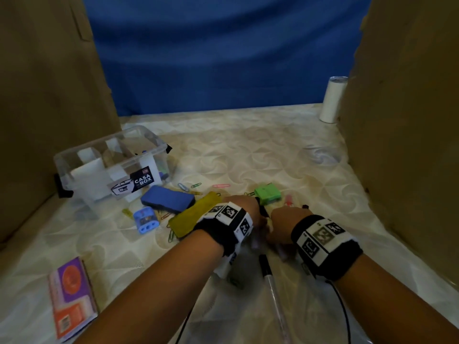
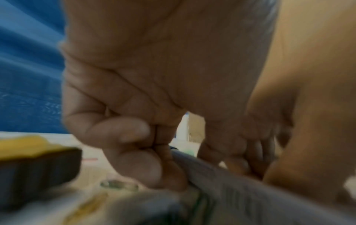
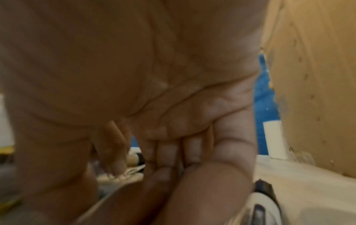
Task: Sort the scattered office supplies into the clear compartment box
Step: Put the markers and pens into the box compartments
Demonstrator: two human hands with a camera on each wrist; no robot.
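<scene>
Left hand [image 1: 244, 207], right hand [image 1: 285, 216] close together, grips unclear; yellow eraser [image 1: 193, 214], green sharpener [image 1: 268, 193], pen [image 1: 272, 289] crowd around.

Box [image 1: 109, 167] far left on the desk [image 1: 248, 150]; eraser [image 1: 167, 201] just before it, sharpener [image 1: 146, 219] nearer still. Sponge [image 1: 196, 214] right of the eraser, paper clips [image 1: 188, 187] scattered around. Notes [image 1: 268, 193] right of centre. Hands [image 1: 250, 214] close together before the notes; pen [image 1: 270, 289] nearest, between the forearms. Booklet [image 1: 72, 296] near left. Cup [image 1: 332, 99] far right.
</scene>
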